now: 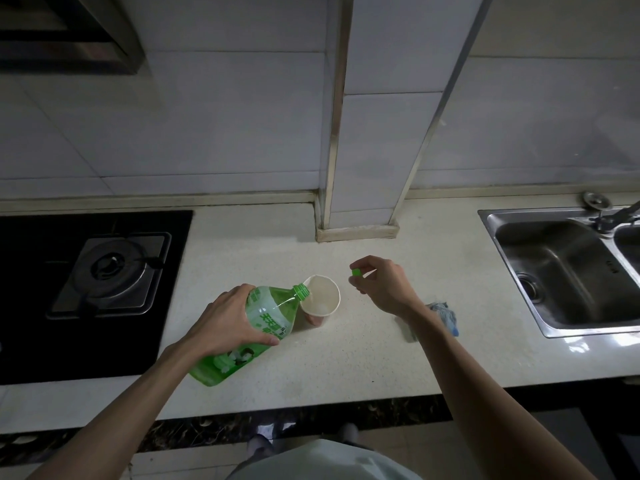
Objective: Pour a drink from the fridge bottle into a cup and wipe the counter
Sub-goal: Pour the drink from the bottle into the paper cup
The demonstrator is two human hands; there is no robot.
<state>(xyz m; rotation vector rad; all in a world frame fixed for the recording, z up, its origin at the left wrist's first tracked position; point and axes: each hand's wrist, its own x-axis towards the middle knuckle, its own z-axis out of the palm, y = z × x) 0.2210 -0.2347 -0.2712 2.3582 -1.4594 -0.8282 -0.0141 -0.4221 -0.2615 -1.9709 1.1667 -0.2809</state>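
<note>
A green plastic bottle is tipped on its side over the pale counter, its open neck at the rim of a white paper cup. A thin stream of clear liquid runs from the neck into the cup. My left hand grips the bottle around its middle. My right hand hovers to the right of the cup and pinches the small green cap between thumb and fingers. A blue-grey cloth lies crumpled on the counter, partly hidden behind my right forearm.
A black gas hob fills the counter's left side. A steel sink with a tap sits at the right. A tiled pillar juts out from the back wall behind the cup.
</note>
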